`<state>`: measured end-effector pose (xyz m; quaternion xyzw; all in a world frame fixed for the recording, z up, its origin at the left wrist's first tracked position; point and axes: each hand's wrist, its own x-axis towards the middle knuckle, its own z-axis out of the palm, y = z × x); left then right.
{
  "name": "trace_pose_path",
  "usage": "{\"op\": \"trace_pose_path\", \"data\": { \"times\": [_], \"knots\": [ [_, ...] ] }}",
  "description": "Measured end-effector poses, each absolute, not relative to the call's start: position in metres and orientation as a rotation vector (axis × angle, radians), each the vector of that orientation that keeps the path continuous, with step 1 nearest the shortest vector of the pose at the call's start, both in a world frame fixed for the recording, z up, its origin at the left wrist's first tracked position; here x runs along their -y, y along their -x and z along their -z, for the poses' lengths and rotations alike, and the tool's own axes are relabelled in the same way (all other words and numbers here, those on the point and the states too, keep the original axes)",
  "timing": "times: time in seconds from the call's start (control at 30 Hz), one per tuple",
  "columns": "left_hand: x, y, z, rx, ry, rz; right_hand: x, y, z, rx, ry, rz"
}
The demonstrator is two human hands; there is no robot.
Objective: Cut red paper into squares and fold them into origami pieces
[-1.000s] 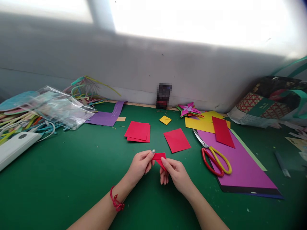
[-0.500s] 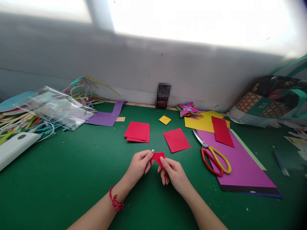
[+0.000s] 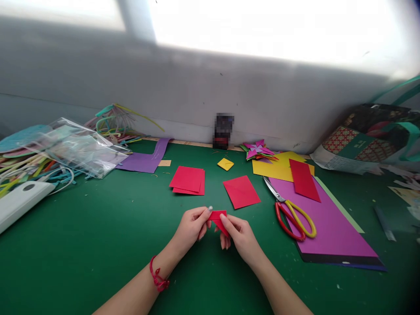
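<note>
A small folded red paper is held above the green table between both hands. My left hand pinches its left end between thumb and fingers. My right hand grips the right side, thumb on top, where a pointed flap slants down. Beyond the hands lie two overlapping red squares on the left and a single creased red square on the right. A small folded yellow piece rests farther back.
Scissors lie partly on purple sheets at right, near a red strip and folded paper stars. A white power strip, plastic sleeve and colourful strips fill the left; a bag stands back right.
Both hands and the folded red paper have shifted very slightly right and down. The slanted flap shows a little lower by my right fingers.
</note>
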<state>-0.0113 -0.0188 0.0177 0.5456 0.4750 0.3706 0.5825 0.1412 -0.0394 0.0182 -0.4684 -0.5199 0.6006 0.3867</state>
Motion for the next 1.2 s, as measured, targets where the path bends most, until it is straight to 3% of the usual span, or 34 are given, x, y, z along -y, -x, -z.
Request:
{"op": "trace_pose_path", "data": {
  "times": [0.6,1.2],
  "knots": [
    [0.0193,0.0100,-0.0163,-1.101,-1.264,-0.867,0.0390,-0.1419,-0.0166,1.331,1.226,-1.519],
    [0.0145,0.0145,-0.0168,-1.152,-1.211,-0.923,0.0448,-0.1413,-0.0172,1.514,1.337,-1.289]
  ]
}}
